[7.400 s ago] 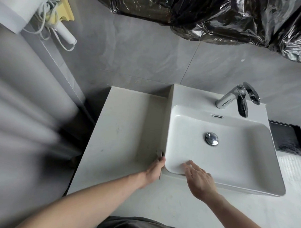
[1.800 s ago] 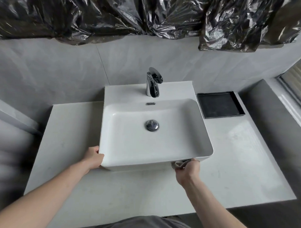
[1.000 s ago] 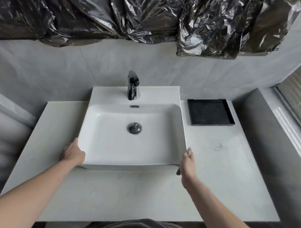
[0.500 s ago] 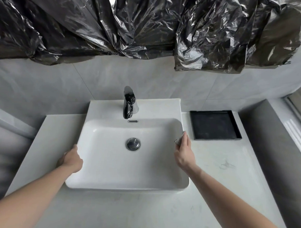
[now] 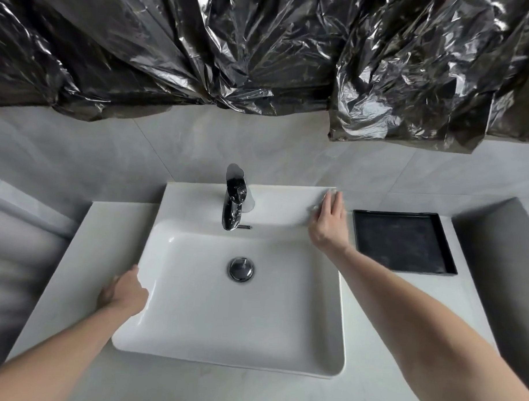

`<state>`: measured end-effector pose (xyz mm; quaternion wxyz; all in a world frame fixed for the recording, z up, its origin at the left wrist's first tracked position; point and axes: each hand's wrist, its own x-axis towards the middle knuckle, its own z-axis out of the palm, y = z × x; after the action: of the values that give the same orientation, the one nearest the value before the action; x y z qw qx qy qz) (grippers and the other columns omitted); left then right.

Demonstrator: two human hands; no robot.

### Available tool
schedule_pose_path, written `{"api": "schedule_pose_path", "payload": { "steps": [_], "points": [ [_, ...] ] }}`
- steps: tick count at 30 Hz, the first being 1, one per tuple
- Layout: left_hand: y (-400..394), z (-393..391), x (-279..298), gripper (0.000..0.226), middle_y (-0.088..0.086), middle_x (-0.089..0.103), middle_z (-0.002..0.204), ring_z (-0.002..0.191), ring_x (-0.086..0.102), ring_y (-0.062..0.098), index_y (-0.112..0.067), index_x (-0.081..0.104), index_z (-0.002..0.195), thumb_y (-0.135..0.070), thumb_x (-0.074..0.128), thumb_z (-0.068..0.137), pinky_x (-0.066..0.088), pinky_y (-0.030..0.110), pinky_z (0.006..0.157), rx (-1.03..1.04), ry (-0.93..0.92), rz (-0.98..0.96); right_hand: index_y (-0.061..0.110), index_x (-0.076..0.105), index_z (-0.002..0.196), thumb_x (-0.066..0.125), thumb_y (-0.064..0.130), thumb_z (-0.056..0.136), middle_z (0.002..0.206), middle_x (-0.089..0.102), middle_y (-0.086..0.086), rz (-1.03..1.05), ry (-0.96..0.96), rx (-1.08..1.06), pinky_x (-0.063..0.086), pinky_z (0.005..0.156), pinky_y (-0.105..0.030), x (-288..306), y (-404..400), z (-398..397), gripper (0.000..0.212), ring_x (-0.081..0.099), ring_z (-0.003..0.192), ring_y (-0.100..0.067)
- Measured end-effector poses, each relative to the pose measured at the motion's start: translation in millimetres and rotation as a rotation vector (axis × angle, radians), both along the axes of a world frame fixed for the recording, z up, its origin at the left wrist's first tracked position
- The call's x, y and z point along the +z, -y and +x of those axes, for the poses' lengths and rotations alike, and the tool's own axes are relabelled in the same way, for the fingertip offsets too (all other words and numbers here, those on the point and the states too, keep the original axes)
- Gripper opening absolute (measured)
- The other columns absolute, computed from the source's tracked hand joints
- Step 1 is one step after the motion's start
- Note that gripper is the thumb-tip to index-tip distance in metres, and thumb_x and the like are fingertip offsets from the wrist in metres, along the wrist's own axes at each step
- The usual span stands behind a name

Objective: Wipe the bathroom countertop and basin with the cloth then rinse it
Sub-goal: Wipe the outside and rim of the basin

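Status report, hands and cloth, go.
Right hand presses cloth flat on basin back ledge, right of faucet. Left hand rests on basin's left rim. Nothing obstructing.
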<state>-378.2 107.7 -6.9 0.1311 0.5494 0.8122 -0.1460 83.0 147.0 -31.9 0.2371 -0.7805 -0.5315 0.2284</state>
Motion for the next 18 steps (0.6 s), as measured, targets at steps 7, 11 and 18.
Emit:
{"api": "schedule_pose_path", "payload": {
  "steps": [7, 11, 18],
  "points": [
    [1, 2, 0, 0.073, 0.008, 0.056, 0.143, 0.127, 0.054, 0.035, -0.026, 0.03, 0.157, -0.017, 0.048, 0.087, 0.051, 0.038, 0.094, 0.013, -0.024, 0.0, 0.011, 0.001, 0.163, 0.033, 0.02, 0.098, 0.172, -0.008, -0.007, -0.061, 0.328, 0.434, -0.009, 0.126, -0.052, 4, -2, -72, 0.073, -0.015, 0.157, -0.032],
    [2, -4, 2, 0.075, 0.007, 0.056, 0.144, 0.125, 0.056, 0.034, -0.027, 0.028, 0.158, -0.016, 0.047, 0.087, 0.052, 0.035, 0.093, 0.005, 0.004, -0.003, 0.015, 0.003, 0.164, 0.035, 0.02, 0.096, 0.172, -0.01, -0.001, -0.105, 0.341, 0.58, -0.01, 0.126, -0.049, 6, -11, -109, 0.075, -0.017, 0.157, -0.026],
    [5, -4, 9, 0.075, 0.002, 0.058, 0.142, 0.127, 0.055, 0.031, -0.032, 0.03, 0.156, -0.018, 0.048, 0.084, 0.052, 0.036, 0.094, -0.004, 0.039, 0.006, 0.029, 0.014, 0.164, 0.023, 0.041, 0.104, 0.172, -0.001, 0.007, -0.072, 0.377, 0.389, -0.002, 0.126, -0.05, 2, -4, -16, 0.062, -0.004, 0.159, -0.024]
  ]
}}
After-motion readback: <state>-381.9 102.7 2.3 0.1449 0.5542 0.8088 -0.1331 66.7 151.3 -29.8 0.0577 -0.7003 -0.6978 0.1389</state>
